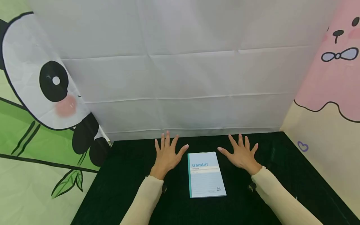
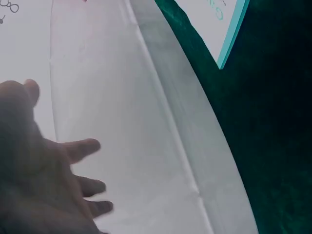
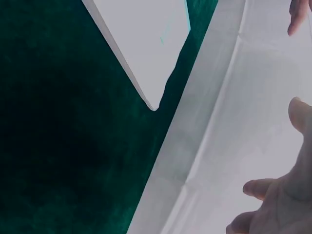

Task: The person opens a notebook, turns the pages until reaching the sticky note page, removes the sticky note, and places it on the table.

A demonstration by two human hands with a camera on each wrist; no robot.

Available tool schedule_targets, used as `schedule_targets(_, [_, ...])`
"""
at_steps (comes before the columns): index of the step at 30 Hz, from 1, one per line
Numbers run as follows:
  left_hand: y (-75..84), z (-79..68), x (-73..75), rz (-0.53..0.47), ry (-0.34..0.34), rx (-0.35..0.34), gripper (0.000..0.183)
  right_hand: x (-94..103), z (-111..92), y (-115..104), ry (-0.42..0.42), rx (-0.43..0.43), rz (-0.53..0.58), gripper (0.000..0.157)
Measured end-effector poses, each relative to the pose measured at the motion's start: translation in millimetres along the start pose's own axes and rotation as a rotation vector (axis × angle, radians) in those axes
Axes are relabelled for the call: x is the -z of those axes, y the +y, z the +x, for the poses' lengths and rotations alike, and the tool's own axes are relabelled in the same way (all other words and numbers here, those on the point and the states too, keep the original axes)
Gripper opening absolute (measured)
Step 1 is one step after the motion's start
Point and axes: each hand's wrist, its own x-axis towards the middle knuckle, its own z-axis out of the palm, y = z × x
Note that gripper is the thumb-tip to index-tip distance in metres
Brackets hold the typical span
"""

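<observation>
A notebook with a pale blue-white cover, a teal spine strip and the word "Gambit" lies on the dark green tabletop. My left hand is to its left with fingers spread, holding nothing. On the other side, my right hand is spread the same way, its thumb pointing toward the notebook's far right corner. Both hands are apart from the notebook. The left wrist view has the notebook's teal spine at the top; in the right wrist view its pointed corner shows.
Behind the table hangs a creased white sheet. A panda-print cloth covers the left side, and a pink and cream printed one the right. Small dark wrist devices sit under both cream sleeves.
</observation>
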Motion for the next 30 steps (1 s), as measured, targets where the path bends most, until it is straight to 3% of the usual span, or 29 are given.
schedule_targets(11, [-6.0, -16.8, -25.9, -0.051, 0.047, -0.136, 0.074, -33.5, -28, 13, 0.011, 0.026, 0.03, 0.095])
schedule_targets(14, [-7.5, -24.0, -31.7, -0.043, 0.043, -0.146, 0.073, -40.2, -36, 16, 0.019, 0.042, 0.03, 0.095])
schedule_targets(19, [-7.7, -34.6, -41.6, -0.012, 0.0, -0.15, 0.074, -51.0, -48, 20, 0.015, 0.055, -0.004, 0.096])
schedule_targets(26, [-1.8, -47.0, -57.1, 0.033, -0.057, -0.22, 0.075, -66.1, -63, 23, -0.006, 0.049, -0.024, 0.099])
schedule_targets(30, [-1.9, -54.3, -67.4, 0.085, -0.125, -0.25, 0.076, -74.4, -70, 25, -0.031, 0.054, -0.017, 0.101])
